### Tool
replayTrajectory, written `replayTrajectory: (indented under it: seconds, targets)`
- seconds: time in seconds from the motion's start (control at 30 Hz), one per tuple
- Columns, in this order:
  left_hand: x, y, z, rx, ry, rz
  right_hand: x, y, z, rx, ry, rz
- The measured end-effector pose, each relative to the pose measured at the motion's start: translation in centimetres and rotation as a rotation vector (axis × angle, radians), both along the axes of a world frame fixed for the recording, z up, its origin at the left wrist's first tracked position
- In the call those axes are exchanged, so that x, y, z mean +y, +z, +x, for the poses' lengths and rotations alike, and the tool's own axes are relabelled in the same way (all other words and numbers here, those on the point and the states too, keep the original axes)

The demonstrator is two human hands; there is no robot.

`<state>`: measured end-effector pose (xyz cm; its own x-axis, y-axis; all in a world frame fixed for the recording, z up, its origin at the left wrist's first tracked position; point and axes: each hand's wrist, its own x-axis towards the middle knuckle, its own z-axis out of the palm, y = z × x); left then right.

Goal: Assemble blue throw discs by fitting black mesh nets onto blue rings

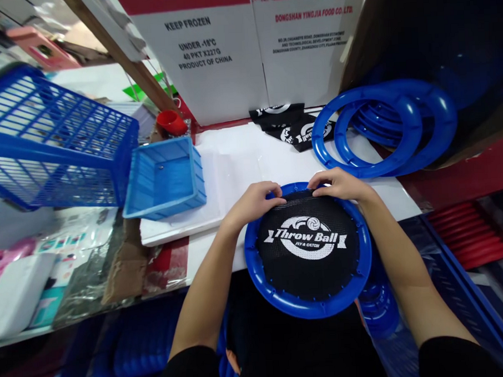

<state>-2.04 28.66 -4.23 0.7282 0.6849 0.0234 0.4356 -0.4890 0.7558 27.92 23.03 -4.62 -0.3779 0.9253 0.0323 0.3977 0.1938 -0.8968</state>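
Note:
A blue plastic ring [277, 296] with a black mesh net [308, 264] printed "Throw Ball" lies in front of me, half over the near edge of the white board [242, 161]. My left hand [254, 202] and my right hand [338, 186] both rest on the ring's far rim. Their fingers are curled and pinch the edge of the black mesh against the rim.
Several empty blue rings [382, 130] lie stacked at the back right, with folded black nets [292, 125] beside them. A small blue tray [164, 178] and a large blue basket [49, 139] stand at the left. White cartons [237, 50] stand behind. More blue rings [377, 305] sit below right.

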Motion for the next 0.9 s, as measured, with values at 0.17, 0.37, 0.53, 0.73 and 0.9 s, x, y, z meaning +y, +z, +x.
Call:
replayTrajectory:
  seconds: [0.17, 0.37, 0.53, 0.73, 0.9]
  targets:
    - [0.8, -0.3, -0.3, -0.007, 0.044, -0.044, 0.0, -0.4, -0.6, 0.032, -0.044, 0.006]
    - [0.8, 0.2, -0.7, 0.002, 0.003, -0.024, 0.1, -0.7, -1.1, 0.05, -0.096, 0.007]
    - [0.8, 0.4, -1.2, 0.0, -0.165, 0.028, 0.3, -0.5, -1.0, 0.054, -0.09, -0.032]
    - [0.5, 0.2, -1.8, 0.163, -0.222, 0.238, 0.4, -0.5, -1.1, 0.053, -0.089, -0.071]
    - [1.0, 0.8, -2.8, 0.053, -0.187, 0.158, 0.7, -0.5, -1.1, 0.042, -0.093, -0.096]
